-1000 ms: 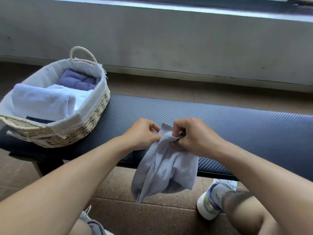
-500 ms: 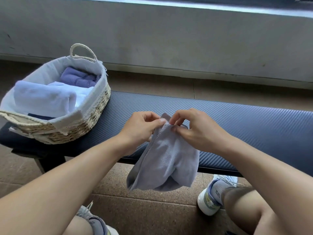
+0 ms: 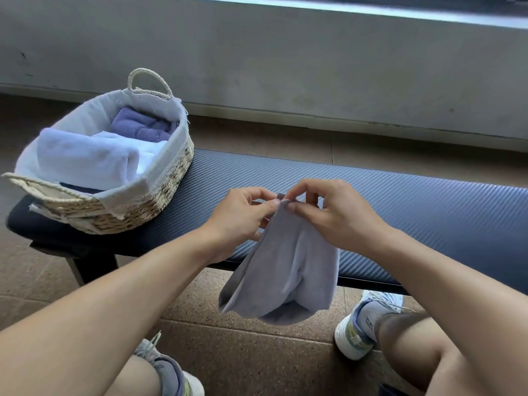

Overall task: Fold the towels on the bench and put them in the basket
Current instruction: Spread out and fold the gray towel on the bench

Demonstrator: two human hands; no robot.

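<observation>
A light grey towel (image 3: 285, 270) hangs bunched in the air in front of the dark blue bench (image 3: 400, 201). My left hand (image 3: 237, 218) and my right hand (image 3: 337, 212) pinch its top edge close together, fingertips almost touching. The towel's lower end dangles below the bench's front edge, over the floor. On the bench's left end stands a woven basket (image 3: 160, 195) with a white liner. It holds a folded white towel (image 3: 85, 158), a purple towel (image 3: 140, 127) behind it, and a dark one mostly hidden underneath.
A grey concrete wall runs behind the bench. The floor is brown speckled tile. My knees and sneakers (image 3: 363, 324) sit below the bench's front edge. The bench top to the right of my hands is bare padded surface.
Both hands have lifted the towel's top edge a little and shifted their pinch along it; the towel hangs slightly higher. The basket has not moved.
</observation>
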